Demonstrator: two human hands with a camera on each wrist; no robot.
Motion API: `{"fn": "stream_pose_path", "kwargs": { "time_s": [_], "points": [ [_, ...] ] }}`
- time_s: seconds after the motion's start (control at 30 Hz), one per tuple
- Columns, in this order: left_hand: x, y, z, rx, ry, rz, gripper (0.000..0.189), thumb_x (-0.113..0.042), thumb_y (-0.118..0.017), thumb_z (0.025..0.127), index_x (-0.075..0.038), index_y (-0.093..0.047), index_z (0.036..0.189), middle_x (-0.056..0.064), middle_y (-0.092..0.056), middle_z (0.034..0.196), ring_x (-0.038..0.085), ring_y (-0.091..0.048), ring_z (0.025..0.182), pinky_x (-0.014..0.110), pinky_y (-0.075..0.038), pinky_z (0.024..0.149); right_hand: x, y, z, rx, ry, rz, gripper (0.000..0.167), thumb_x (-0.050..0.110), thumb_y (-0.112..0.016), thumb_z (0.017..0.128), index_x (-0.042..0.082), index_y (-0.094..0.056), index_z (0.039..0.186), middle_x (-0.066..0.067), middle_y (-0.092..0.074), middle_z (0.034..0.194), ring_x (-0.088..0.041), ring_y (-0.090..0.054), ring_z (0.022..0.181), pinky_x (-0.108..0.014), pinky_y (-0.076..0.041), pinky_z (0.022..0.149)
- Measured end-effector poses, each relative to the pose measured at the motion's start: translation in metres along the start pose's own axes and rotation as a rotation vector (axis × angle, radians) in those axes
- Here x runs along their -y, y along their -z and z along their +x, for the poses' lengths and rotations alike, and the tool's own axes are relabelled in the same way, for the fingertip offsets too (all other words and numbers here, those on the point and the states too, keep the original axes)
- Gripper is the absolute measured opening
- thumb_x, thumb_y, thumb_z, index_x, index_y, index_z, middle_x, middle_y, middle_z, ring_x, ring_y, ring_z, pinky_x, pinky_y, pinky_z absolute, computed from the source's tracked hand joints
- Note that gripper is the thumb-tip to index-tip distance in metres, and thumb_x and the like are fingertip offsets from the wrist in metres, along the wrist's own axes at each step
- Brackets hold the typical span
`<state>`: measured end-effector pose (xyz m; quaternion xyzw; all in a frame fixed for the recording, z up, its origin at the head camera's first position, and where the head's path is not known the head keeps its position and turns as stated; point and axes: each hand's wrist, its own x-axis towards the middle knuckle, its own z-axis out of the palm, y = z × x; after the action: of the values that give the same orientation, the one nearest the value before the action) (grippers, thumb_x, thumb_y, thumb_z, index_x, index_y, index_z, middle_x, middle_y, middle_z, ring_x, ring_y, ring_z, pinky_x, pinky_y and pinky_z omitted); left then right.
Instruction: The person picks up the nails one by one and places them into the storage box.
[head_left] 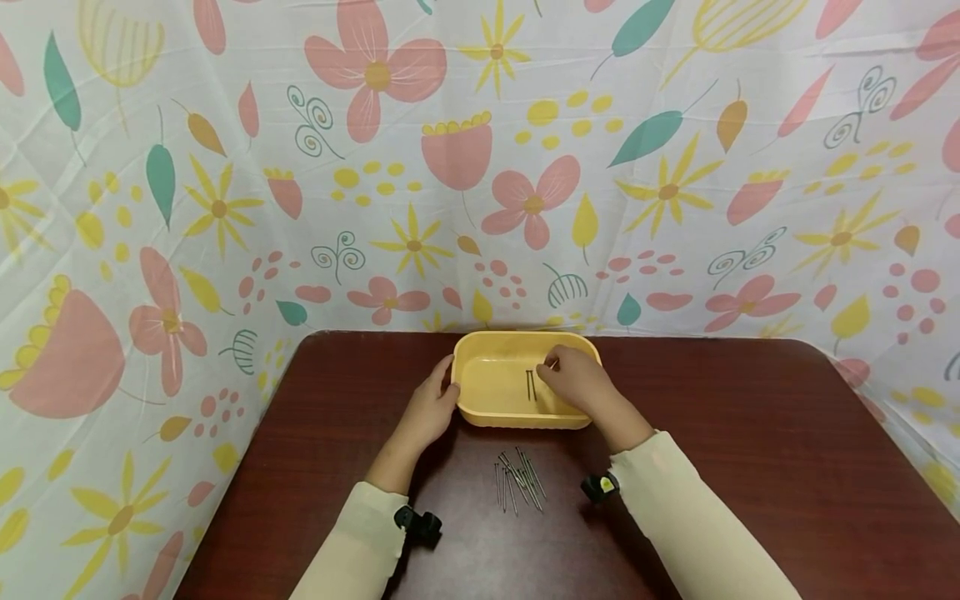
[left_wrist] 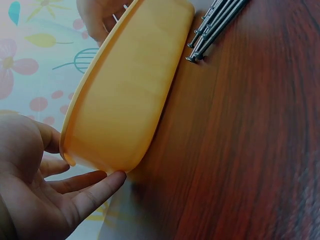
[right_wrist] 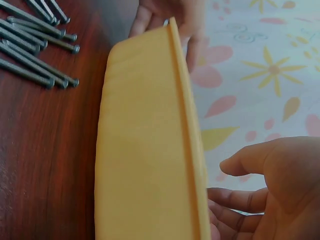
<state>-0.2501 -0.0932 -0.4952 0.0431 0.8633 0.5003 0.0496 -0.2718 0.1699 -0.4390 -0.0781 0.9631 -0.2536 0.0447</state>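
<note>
Thumb and loosely bent fingers of the right hand (head_left: pixel 579 381) are held apart over the yellow tray (head_left: pixel 525 421); just left of them, 2 nails (head_left: pixel 528 386) are seen within its rim. Farther left, the tray's end is touched by the left hand's (head_left: pixel 430 406) extended fingers. Nearer the body than both sets of fingers, a nail pile (head_left: pixel 517 477) is spread across the table (head_left: pixel 750 467).

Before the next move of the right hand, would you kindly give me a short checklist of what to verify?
1. Yellow tray open side up on the table: ok.
2. Left hand at the tray: ok, touching its left end.
3. Right hand open: ok, its thumb stands apart from its fingers in the right wrist view.
4. Two nails lying on the tray's bottom: cannot tell; the head view shows them only within its outline.
5. Nails in the pile lying separately: not ok, several cross each other in front of the tray.
</note>
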Motion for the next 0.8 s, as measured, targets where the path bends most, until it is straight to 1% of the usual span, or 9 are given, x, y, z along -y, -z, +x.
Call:
{"fn": "stream_pose_path", "kwargs": {
  "time_s": [0.13, 0.27, 0.37, 0.5, 0.63, 0.73, 0.8],
  "points": [
    [-0.001, 0.000, 0.000, -0.001, 0.004, -0.001, 0.058, -0.032, -0.045, 0.106, -0.025, -0.029, 0.161, 0.013, -0.056, 0.144, 0.029, -0.055, 0.123, 0.053, -0.040, 0.109, 0.005, 0.003, -0.011, -0.014, 0.028, 0.018, 0.029, 0.030, -0.057, 0.100, 0.004, -0.067, 0.108, -0.011, -0.071, 0.101, -0.023, -0.063, 0.086, -0.043, -0.052, 0.080],
    [0.000, 0.000, 0.000, -0.005, 0.007, 0.006, 0.058, -0.032, -0.045, 0.106, -0.024, -0.029, 0.161, 0.012, -0.056, 0.144, 0.030, -0.055, 0.123, 0.053, -0.040, 0.108, 0.010, 0.003, -0.024, -0.022, 0.058, 0.027, 0.027, 0.029, -0.060, 0.099, 0.006, -0.069, 0.107, -0.008, -0.071, 0.098, -0.020, -0.064, 0.085, -0.041, -0.052, 0.078],
    [0.001, 0.000, 0.000, -0.007, 0.008, 0.013, 0.058, -0.032, -0.045, 0.106, -0.023, -0.029, 0.161, 0.012, -0.056, 0.144, 0.029, -0.054, 0.123, 0.053, -0.041, 0.108, 0.014, 0.002, -0.034, -0.011, 0.069, 0.041, 0.024, 0.028, -0.062, 0.098, 0.007, -0.070, 0.105, -0.006, -0.071, 0.095, -0.017, -0.063, 0.081, -0.038, -0.052, 0.074],
    [0.001, 0.000, -0.001, -0.003, 0.007, 0.016, 0.058, -0.033, -0.045, 0.106, -0.024, -0.029, 0.161, 0.011, -0.058, 0.140, 0.028, -0.057, 0.117, 0.050, -0.043, 0.104, 0.017, 0.001, -0.048, 0.000, 0.073, 0.059, 0.018, 0.026, -0.065, 0.096, 0.009, -0.069, 0.102, -0.002, -0.069, 0.087, -0.013, -0.059, 0.072, -0.033, -0.049, 0.067],
    [0.000, 0.000, -0.002, 0.005, 0.009, 0.013, 0.057, -0.034, -0.044, 0.106, -0.026, -0.027, 0.161, 0.010, -0.062, 0.129, 0.026, -0.060, 0.108, 0.048, -0.044, 0.099, 0.021, -0.002, -0.061, 0.020, 0.087, 0.065, 0.011, 0.024, -0.068, 0.094, 0.013, -0.068, 0.097, 0.003, -0.065, 0.075, -0.010, -0.055, 0.062, -0.029, -0.045, 0.060],
    [-0.001, 0.000, -0.002, 0.009, 0.009, 0.011, 0.058, -0.034, -0.044, 0.106, -0.026, -0.027, 0.161, 0.008, -0.063, 0.124, 0.025, -0.061, 0.105, 0.047, -0.045, 0.098, 0.024, -0.006, -0.070, 0.031, 0.106, 0.057, 0.008, 0.022, -0.070, 0.093, 0.015, -0.067, 0.091, 0.006, -0.065, 0.072, -0.008, -0.054, 0.060, -0.027, -0.045, 0.059],
    [-0.001, 0.000, -0.001, 0.009, 0.005, 0.007, 0.058, -0.034, -0.044, 0.107, -0.024, -0.027, 0.161, 0.009, -0.063, 0.126, 0.025, -0.060, 0.108, 0.047, -0.045, 0.098, 0.025, -0.008, -0.075, 0.040, 0.113, 0.048, 0.009, 0.022, -0.072, 0.092, 0.016, -0.066, 0.088, 0.007, -0.065, 0.071, -0.007, -0.054, 0.061, -0.027, -0.045, 0.060]
  ]
}}
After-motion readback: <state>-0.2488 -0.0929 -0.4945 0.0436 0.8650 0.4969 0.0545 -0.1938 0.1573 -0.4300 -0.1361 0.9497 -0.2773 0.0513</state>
